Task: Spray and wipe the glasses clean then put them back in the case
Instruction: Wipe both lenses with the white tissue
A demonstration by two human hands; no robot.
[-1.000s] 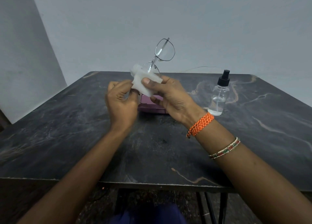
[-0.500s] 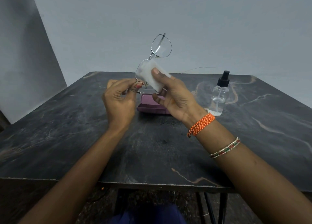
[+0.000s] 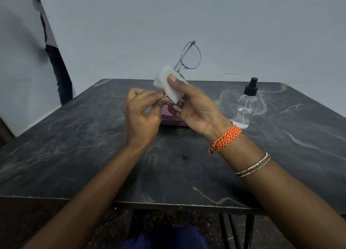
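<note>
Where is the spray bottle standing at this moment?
In the head view, the spray bottle stands upright on the dark table, to the right of the right hand and apart from it, near the table's far edge.

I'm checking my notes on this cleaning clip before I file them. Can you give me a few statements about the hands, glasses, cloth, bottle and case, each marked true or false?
1. The right hand presses a white cloth around one lens of the glasses. True.
2. The spray bottle lies on its side. False: it stands upright on the table.
3. The left hand holds the spray bottle. False: it pinches the glasses' frame.
4. The purple case sits on the table behind the hands. True.
5. The glasses are in the case. False: they are held above it.
</note>
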